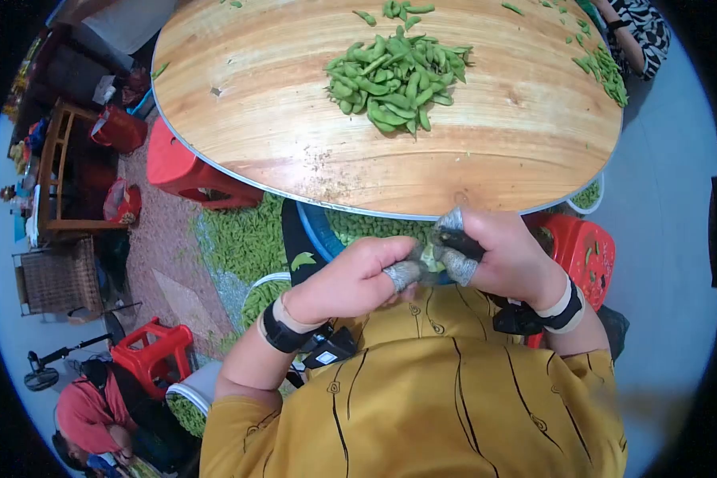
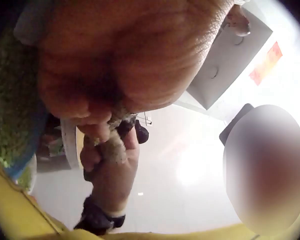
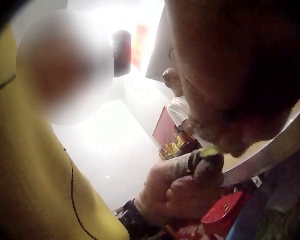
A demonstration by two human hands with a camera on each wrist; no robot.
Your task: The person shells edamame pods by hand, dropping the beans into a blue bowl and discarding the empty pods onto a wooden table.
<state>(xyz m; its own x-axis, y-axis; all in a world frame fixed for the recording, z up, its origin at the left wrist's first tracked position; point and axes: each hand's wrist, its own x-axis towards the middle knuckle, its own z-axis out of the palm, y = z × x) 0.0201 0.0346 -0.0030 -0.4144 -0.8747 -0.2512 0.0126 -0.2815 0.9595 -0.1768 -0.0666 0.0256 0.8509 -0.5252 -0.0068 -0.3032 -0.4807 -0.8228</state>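
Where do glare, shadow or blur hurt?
Head view: fairly sharp, fisheye bending, black corners. Left wrist view: white glare, left hand shadowed, blurred oval at right. Right wrist view: similar glare, right hand nearly black, another blurred oval at left.

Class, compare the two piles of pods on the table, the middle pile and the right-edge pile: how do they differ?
The middle pile is large and broad; the right-edge pile is smaller and narrow. The middle pile sits well in from the rim, while the right-edge pile lies along it. Both are loose green pods on the wooden table.
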